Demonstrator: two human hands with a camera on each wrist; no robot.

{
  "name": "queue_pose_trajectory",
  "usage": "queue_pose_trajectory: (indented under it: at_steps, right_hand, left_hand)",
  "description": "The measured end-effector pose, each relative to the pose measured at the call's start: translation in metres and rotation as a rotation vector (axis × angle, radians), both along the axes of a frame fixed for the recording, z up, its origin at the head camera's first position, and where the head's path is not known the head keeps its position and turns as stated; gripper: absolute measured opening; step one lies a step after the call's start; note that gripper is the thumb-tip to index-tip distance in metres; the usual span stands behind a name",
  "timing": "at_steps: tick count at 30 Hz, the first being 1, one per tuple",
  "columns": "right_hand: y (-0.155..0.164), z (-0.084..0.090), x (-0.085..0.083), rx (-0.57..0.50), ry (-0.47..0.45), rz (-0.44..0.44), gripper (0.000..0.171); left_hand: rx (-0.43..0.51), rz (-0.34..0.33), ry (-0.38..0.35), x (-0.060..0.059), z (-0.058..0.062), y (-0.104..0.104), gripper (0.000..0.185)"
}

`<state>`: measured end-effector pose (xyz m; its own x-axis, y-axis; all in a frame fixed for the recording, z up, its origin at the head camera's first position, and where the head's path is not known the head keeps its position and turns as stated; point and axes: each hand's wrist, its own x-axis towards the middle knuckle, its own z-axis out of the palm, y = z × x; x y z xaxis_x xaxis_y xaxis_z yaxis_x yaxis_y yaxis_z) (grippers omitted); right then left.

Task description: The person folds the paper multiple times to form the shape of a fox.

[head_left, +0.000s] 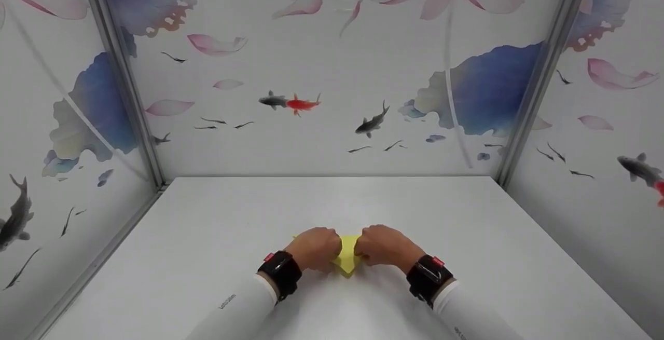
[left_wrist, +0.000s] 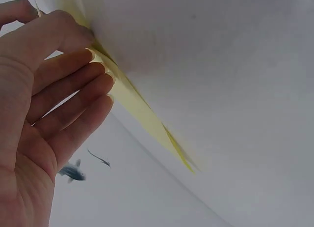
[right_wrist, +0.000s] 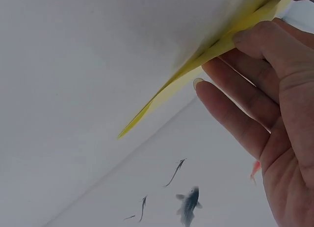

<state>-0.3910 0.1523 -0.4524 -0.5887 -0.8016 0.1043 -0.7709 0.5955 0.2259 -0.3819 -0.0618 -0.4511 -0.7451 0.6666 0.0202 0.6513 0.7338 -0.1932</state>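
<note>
Head view: pinching thin, folded yellow paper [head_left: 348, 258] with left hand [head_left: 315, 248] at nine o'clock, right hand [head_left: 386, 245] at three; tapering to a point at six.

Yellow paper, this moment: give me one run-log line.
left hand: pinches yellow paper | right hand: pinches yellow paper | yellow paper: between hands, pointed end downward in head view | below: white tabletop

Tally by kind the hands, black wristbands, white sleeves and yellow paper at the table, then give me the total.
Hands: 2, left hand and right hand
Black wristbands: 2
White sleeves: 2
Yellow paper: 1
Total: 7
</note>
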Motion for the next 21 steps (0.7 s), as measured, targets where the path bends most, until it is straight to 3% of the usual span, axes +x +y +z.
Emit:
queue_pose_trajectory:
  at_steps: [4,8,12,16,18,21]
  right_hand:
    - [0.003,0.003,0.002,-0.035,-0.119,-0.075,0.014]
    - [0.009,0.007,0.003,-0.130,-0.323,-0.225,0.033]
    - [0.016,0.004,-0.005,-0.266,-0.468,-0.320,0.034]
    - [0.023,-0.004,-0.015,-0.363,-0.539,-0.301,0.015]
    - [0.024,-0.006,-0.019,-0.398,-0.569,-0.294,0.008]
    - [0.023,-0.006,-0.025,-0.466,-0.610,-0.336,0.011]
  left_hand:
    - [0.041,-0.020,0.024,-0.001,-0.004,-0.001,0.014]
    - [0.133,-0.013,-0.032,-0.008,-0.005,-0.005,0.011]
    - [0.320,0.031,-0.220,-0.020,-0.005,-0.017,0.005]
    - [0.526,0.110,-0.428,-0.032,-0.011,-0.032,0.012]
    - [0.606,0.148,-0.491,-0.036,-0.015,-0.036,0.015]
    - [0.692,0.192,-0.522,-0.041,-0.019,-0.039,0.020]
